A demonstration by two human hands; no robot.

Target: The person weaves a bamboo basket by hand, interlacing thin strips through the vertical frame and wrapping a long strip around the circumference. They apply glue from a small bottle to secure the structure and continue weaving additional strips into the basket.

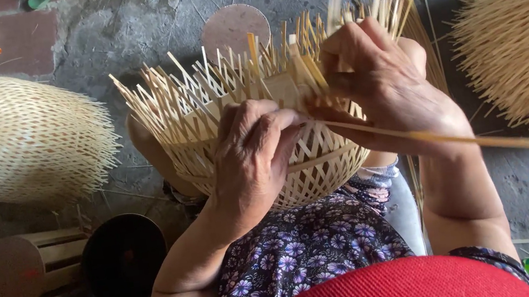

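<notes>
While the left hand (253, 153) pressed curled fingers on the half-woven pale bamboo basket (254, 122), the right hand (383, 78) pinched a long thin bamboo strip (481, 139) at its rim.

Half-woven basket (263, 135) between finished baskets (18, 137)

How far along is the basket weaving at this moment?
Done: the lower body of the bamboo basket is woven in an open lattice. In hand: the left hand presses the weave while the right hand grips upright strips at the rim, with a long strip running off to the right. Left: the loose strip ends stick up unwoven all round the top.
</notes>
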